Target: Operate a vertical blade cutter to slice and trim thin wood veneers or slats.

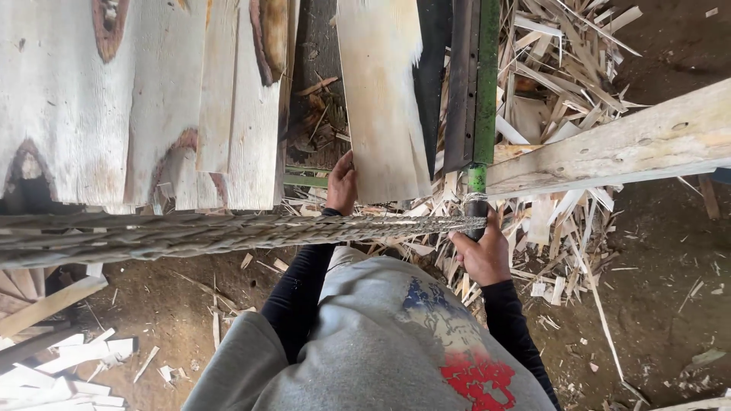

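My left hand grips the near left edge of a pale thin wood sheet that lies lengthwise in front of me. My right hand is closed around the lower end of a green metal bar, at the spot where a thick stack of thin wood sheets seen edge-on meets it. Black sleeves cover both arms, and a grey top is below.
Wide pale wood sheets with dark knots lie at the left. A rough wooden beam crosses at the right. Wood offcuts and splinters are heaped beyond the bar and scattered on the dirt floor.
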